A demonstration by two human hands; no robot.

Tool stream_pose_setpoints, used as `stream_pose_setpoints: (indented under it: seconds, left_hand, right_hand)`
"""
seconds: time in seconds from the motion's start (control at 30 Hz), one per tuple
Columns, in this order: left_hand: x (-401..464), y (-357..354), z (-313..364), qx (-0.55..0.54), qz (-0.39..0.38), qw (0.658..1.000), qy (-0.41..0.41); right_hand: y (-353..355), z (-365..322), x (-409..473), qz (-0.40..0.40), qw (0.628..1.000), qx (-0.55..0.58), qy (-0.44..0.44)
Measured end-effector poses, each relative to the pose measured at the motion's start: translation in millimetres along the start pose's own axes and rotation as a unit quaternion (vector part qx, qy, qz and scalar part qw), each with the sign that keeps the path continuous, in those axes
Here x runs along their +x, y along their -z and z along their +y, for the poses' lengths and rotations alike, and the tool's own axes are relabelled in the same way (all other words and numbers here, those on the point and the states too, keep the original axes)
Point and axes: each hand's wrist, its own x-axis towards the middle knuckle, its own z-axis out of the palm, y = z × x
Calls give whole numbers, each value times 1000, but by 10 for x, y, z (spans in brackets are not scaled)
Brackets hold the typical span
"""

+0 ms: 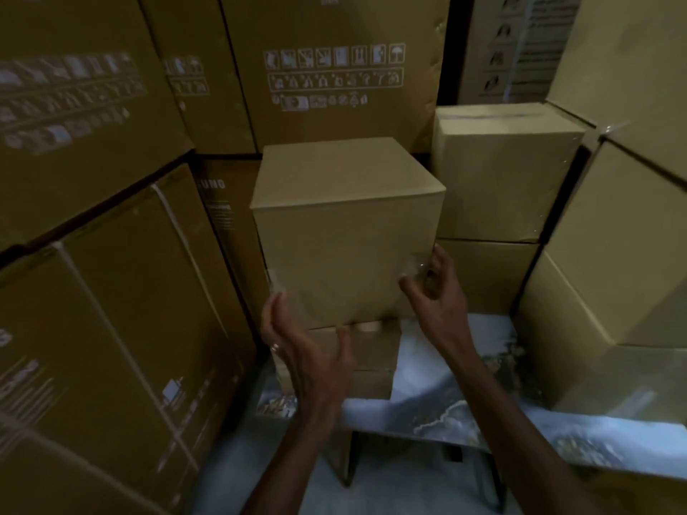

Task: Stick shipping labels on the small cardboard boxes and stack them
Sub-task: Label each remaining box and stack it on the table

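A plain small cardboard box [345, 232] stands upright at the centre of the view, resting on top of a lower, flatter box [366, 356] that sits on a marbled table [438, 369]. Stretched across the lower front face of the top box is a clear, nearly transparent film [334, 288], which may be a label sleeve or tape; the dim light does not let me tell which. The right hand [433, 288], at about four o'clock from the box's centre, pinches the film's right end between thumb and fingertips at the box's right edge. The left hand [301, 343], at about seven o'clock, has its fingers spread and relaxed; its fingertips reach the film's left end near the box's lower left corner, but whether they grip it I cannot tell. A ring shows on one left finger. Large printed cartons [93, 254] fill nine o'clock and twelve o'clock, and plain stacked boxes [498, 180] stand at two to three o'clock.
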Motion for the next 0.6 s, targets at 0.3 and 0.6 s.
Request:
stream_pose_setpoints:
  seconds: [0.3,0.6]
  left_hand:
    - [185,-155,-329,36,-88,988,126]
    - [156,14,-497,113,-125,971,167]
  right_hand:
    - [-181,201,-69,-78,988,39,-126]
    - [-448,412,-155,-111,985,71,-115]
